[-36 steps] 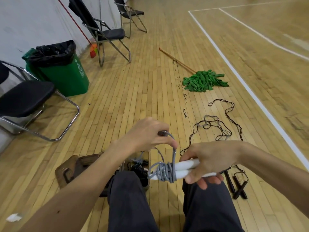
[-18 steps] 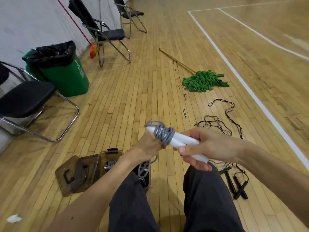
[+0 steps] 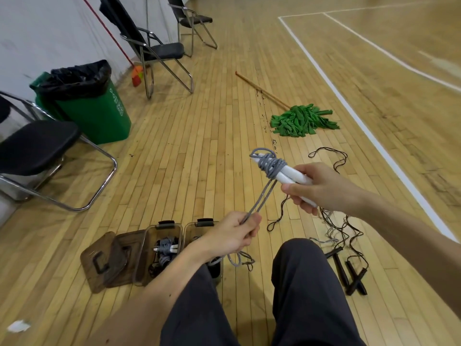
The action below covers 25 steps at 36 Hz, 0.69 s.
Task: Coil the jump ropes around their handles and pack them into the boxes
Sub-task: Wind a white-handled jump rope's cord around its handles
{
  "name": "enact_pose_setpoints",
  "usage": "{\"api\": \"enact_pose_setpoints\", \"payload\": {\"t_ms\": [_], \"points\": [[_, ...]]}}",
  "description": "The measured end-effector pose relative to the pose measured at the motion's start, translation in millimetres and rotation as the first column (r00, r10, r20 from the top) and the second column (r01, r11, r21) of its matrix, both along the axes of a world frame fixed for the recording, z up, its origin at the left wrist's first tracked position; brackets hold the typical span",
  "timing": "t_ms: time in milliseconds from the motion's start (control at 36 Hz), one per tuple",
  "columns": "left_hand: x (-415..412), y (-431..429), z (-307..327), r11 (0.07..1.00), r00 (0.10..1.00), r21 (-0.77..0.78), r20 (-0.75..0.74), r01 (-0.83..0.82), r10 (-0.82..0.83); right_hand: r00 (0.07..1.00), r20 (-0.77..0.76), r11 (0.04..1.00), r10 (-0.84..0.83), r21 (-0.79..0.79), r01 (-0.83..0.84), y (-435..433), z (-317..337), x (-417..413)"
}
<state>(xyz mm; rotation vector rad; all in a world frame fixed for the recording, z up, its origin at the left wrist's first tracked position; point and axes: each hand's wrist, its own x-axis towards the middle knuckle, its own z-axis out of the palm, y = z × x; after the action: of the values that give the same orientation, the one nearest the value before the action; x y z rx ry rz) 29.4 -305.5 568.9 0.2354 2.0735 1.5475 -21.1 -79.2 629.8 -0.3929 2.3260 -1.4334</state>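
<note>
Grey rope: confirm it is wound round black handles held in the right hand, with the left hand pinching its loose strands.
Wrong colour: the head view shows the handles are white. The grey rope is wound round them in the right hand, and the left hand pinches its loose strands.

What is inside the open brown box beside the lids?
The box holds a coiled grey rope with white handles above darker coils. Its floor is covered, so the count is unclear.

We see a green plastic bin w/ black liner betw. black metal-frame folding chairs; green strip mop lies on wood-plank floor.
</note>
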Motion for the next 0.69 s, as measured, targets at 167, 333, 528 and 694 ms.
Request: {"api": "enact_pose_setpoints", "payload": {"t_ms": [167,333,528,694], "points": [[10.0,9.0,1.9,0.988,0.996,-0.135,-0.034,0.078,-0.083,0.996,-0.057,0.992,-0.064,0.109,0.070,3.0,-26.0,-9.8],[12.7,15.6,13.4,0.879,0.962,-0.440,-0.103,0.182,-0.251,0.996,-0.083,0.926,-0.011,0.376,0.042,3.0,-54.9,-15.3],[-6.3,7.3,41.4,0.757,0.940,-0.631,-0.126,0.171,-0.318,0.995,0.089,0.865,0.048,0.494,-0.085,-11.0,-67.2,-14.5],[-16.4,-0.3,60.8,0.643,0.892,-0.740,-0.137,0.198,-0.431,0.951,0.284,0.825,0.123,0.503,-0.257,-19.6,-59.6,-8.2]]}}
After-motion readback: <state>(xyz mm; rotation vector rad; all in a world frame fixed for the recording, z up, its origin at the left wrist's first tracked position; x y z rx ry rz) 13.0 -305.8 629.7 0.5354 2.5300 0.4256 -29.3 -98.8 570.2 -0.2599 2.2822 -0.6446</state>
